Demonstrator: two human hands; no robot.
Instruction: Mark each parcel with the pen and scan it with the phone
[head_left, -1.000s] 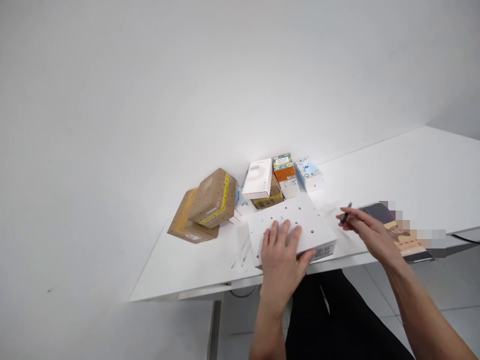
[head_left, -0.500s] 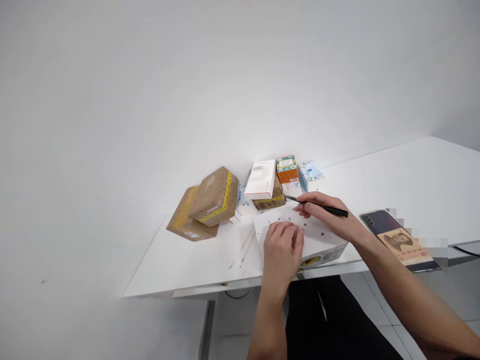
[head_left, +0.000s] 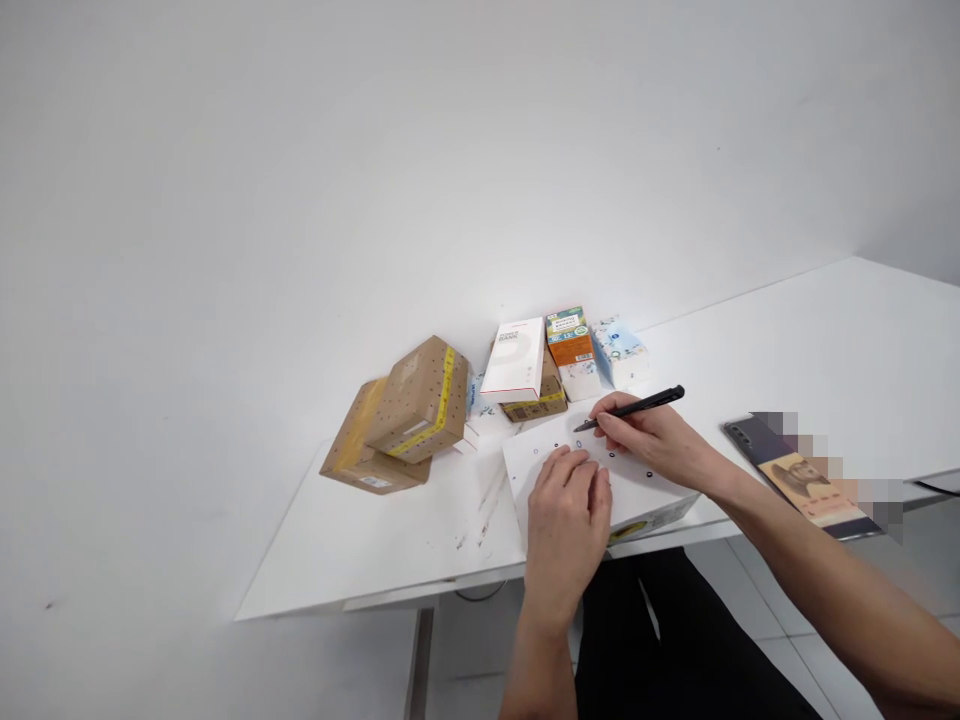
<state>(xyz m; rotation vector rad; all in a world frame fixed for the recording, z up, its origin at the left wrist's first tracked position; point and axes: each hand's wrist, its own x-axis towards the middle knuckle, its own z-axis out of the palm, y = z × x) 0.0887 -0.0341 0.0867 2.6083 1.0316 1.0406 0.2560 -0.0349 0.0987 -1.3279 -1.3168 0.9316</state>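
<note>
A flat white box (head_left: pixel 637 480) with small dark circles on its top lies at the table's near edge. My left hand (head_left: pixel 568 520) rests flat on it, fingers together and stretched out. My right hand (head_left: pixel 651 437) is closed on a black pen (head_left: pixel 634 407), whose tip sits just above the box's far part.
Two stacked brown cardboard boxes with yellow tape (head_left: pixel 397 420) stand to the left. Behind the white box are a white carton (head_left: pixel 516 360), an orange carton (head_left: pixel 570 345) and a pale blue pack (head_left: pixel 619 350). A dark phone and a printed card (head_left: pixel 802 475) lie at right on the white table (head_left: pixel 375 540).
My right hand came in from the right with the pen and now holds its tip over the box. My left hand stayed on the box.
</note>
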